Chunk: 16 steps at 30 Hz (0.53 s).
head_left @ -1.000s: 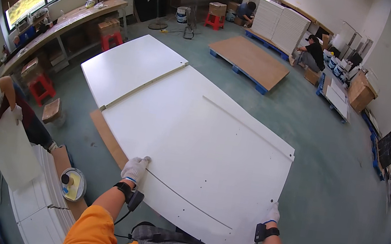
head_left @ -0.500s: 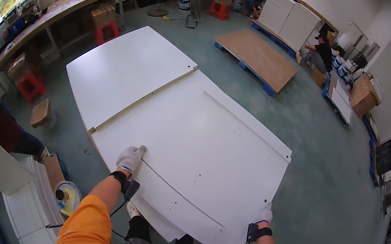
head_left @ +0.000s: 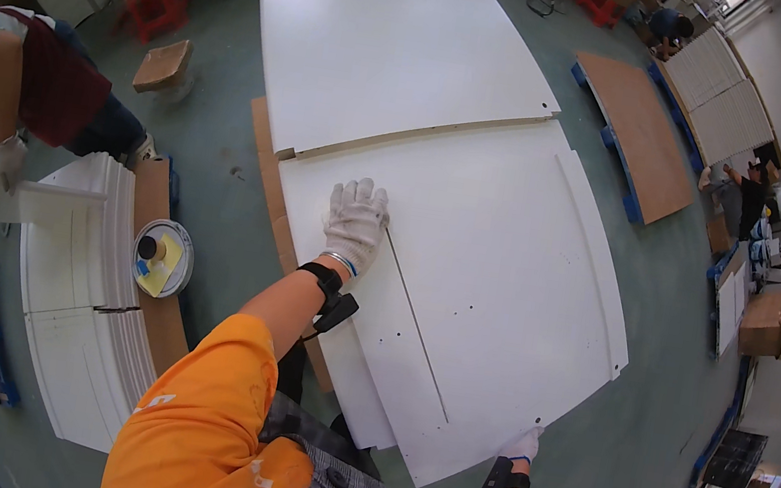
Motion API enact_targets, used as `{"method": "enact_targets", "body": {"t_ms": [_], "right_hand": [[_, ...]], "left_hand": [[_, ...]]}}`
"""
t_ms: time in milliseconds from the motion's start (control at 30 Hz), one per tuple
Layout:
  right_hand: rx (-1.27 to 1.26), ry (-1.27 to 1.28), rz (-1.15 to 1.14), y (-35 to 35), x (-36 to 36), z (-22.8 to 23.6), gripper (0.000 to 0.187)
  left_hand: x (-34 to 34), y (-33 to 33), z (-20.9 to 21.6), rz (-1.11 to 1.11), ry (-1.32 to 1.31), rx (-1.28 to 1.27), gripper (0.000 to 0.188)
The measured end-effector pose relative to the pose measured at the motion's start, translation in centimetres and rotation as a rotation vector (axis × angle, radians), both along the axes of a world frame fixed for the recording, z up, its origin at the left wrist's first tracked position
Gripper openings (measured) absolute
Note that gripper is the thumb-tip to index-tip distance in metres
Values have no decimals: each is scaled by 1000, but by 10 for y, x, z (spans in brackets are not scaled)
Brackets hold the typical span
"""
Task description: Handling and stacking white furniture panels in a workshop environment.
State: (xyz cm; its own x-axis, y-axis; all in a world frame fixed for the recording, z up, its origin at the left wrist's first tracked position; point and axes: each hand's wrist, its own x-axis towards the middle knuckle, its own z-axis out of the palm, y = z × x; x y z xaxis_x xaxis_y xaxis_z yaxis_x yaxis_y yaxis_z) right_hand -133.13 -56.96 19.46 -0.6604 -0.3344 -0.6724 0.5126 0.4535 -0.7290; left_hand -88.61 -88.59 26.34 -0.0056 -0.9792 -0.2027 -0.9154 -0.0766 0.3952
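Note:
A large white panel lies in front of me, with a thin groove, small drilled holes and a long recess along its right side. Gloved, my left hand rests flat on it, fingers stretched out, beside the groove's far end. At the near right corner my right hand, also gloved, holds the panel's edge; its fingers are partly hidden. Beyond a stepped seam lies another white panel. Part of a lower white sheet shows under the near left edge.
To the left, a stack of curved white panels stands beside a round tub topped with yellow paper and a dark jar. A co-worker holds a white board there. A brown-topped pallet lies far right; red stools stand behind.
The view has swung so the left-hand stack shows more. My left hand has gone from bent fingers to lying flat on the panel. My right hand stays at the near right corner.

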Motion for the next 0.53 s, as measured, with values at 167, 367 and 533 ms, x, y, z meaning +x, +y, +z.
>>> {"method": "enact_targets", "body": {"t_ms": [167, 367, 533], "right_hand": [[39, -141, 53, -18, 28, 6, 62], [45, -234, 91, -27, 34, 4, 61], [-32, -303, 123, -27, 33, -6, 57]], "left_hand": [[-15, 100, -29, -219, -63, -126, 57], [-11, 110, -28, -133, -48, -203, 58], [5, 96, -25, -151, -83, -160, 59]]}}
